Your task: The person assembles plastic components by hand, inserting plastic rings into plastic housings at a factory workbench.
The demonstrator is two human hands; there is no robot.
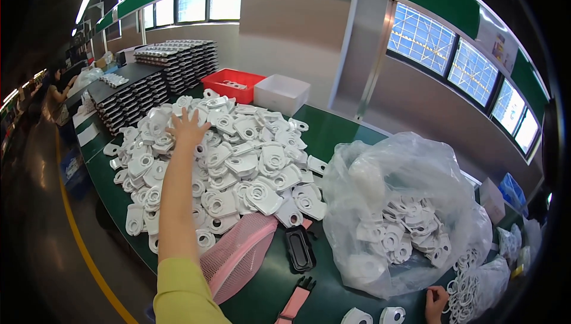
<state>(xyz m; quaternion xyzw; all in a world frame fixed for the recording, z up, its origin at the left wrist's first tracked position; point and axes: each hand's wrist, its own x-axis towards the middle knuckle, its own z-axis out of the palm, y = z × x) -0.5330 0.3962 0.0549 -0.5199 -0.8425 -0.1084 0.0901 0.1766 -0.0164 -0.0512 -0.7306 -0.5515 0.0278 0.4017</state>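
My left hand (188, 126) reaches over the far part of a big heap of white plastic parts (238, 163), its fingers spread and nothing gripped. The parts are flat pieces with a round hole and a raised ring. At the lower right edge my right hand (437, 303) has its fingers curled in; what they hold, if anything, is hidden. It lies beside a bunch of white rings (467, 291). Two more white parts (392, 315) lie to its left. A clear plastic bag (351, 205) with more white parts inside stands open just beyond this hand.
A pink mesh bag (244, 258), a black oblong case (300, 249) and a pink strap with a black buckle (295, 300) lie on the green table (321, 123). Behind stand a red bin (229, 92), a white bin (282, 93) and stacked trays (184, 62). Another person (59, 98) stands far left.
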